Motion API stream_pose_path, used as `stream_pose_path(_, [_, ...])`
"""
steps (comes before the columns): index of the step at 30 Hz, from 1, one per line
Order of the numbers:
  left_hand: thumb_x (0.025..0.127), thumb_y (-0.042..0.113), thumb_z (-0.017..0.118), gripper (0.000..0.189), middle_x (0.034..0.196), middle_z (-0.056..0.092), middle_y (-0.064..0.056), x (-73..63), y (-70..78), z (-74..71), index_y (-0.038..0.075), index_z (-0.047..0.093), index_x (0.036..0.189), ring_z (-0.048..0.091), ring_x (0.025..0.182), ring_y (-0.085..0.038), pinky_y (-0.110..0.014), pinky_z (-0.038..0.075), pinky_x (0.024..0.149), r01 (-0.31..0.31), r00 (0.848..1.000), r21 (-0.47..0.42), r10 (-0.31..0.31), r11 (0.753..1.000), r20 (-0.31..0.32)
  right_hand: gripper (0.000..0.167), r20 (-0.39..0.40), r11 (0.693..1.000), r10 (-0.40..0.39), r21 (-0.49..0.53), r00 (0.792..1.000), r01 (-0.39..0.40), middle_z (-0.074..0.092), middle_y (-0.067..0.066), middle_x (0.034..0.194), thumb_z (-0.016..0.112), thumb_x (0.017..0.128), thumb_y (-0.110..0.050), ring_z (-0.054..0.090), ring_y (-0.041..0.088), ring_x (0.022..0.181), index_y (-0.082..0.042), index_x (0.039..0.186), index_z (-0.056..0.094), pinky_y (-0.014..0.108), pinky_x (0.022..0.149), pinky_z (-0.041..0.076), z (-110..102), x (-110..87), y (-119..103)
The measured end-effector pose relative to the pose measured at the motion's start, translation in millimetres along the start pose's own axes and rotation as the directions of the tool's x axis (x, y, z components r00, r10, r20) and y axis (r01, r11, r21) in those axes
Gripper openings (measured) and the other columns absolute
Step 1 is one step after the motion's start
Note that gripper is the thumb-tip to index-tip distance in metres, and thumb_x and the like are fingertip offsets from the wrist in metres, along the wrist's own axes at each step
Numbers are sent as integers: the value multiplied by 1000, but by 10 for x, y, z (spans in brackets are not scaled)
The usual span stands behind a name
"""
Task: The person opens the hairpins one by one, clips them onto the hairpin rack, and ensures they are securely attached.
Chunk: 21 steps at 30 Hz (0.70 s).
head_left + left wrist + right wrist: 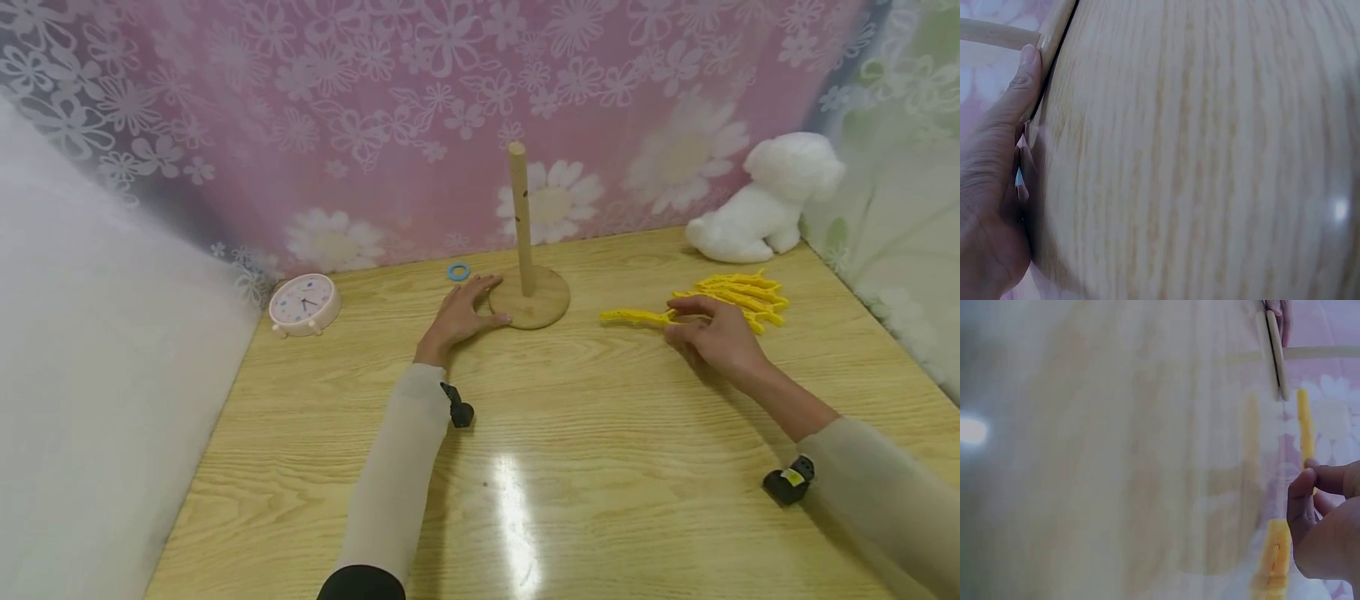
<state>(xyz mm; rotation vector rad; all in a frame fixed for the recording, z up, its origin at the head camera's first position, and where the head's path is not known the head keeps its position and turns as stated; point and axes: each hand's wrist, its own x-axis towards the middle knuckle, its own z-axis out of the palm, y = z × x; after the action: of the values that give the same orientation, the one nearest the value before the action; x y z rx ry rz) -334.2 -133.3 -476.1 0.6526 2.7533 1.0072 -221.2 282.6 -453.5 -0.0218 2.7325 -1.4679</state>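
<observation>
A wooden stand [522,221], a round base with an upright post, stands on the table. My left hand [461,317] holds the left side of its base, thumb at the near rim and fingers at the far side. In the left wrist view the thumb [1030,62] lies along the base's edge. My right hand [716,337] pinches a yellow branch-shaped piece [633,317] between thumb and fingers, its long end pointing left toward the stand. Behind that hand lies a pile of similar yellow branch pieces [738,287], partly hidden by it.
A small blue ring [458,272] lies behind my left hand. The pink alarm clock [305,303] is at the table's back left, and a white plush dog [772,200] sits at the back right. A flowered pink curtain [420,125] hangs behind the wood-grain table [600,467].
</observation>
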Motion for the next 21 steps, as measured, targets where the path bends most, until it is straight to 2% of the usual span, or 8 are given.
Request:
stream_pose_path(5, [93, 52, 76, 85, 171, 28, 0, 9, 3, 9, 26, 35, 164, 12, 161, -20, -40, -2, 131, 12, 1000, 8, -12, 1000, 0, 36, -64, 998, -46, -33, 997, 44, 74, 16, 94, 70, 102, -18, 58, 16, 59, -2, 134, 66, 28, 48, 48, 35, 57, -124])
stream_pose_path(12, [93, 51, 76, 85, 170, 30, -1, 10, 0, 21, 26, 37, 164, 13, 161, -20, -41, -1, 132, 3, 1000, 16, -3, 1000, -13, 26, -105, 991, -121, -66, 987, 115, 72, 22, 100, 71, 99, -9, 59, 24, 56, -1, 124, 71, 28, 45, 47, 151, 181, -243])
stream_pose_path(16, [93, 52, 76, 85, 170, 31, -2, 15, -9, 27, 25, 37, 164, 14, 161, -21, -42, 0, 132, -6, 1000, 16, 6, 1000, -19, 24, -119, 986, -155, -87, 981, 145, 73, 22, 96, 74, 98, -9, 63, 29, 57, 0, 119, 72, 29, 43, 45, 210, 269, -295])
stream_pose_path(21, [93, 52, 76, 86, 171, 29, -1, 25, -16, 21, 26, 36, 164, 13, 161, -20, -42, -1, 132, -1, 1000, 16, 1, 1000, -15, 19, -128, 978, -192, -110, 973, 178, 71, 22, 92, 74, 96, -6, 61, 25, 61, 2, 113, 72, 28, 44, 44, 280, 391, -381])
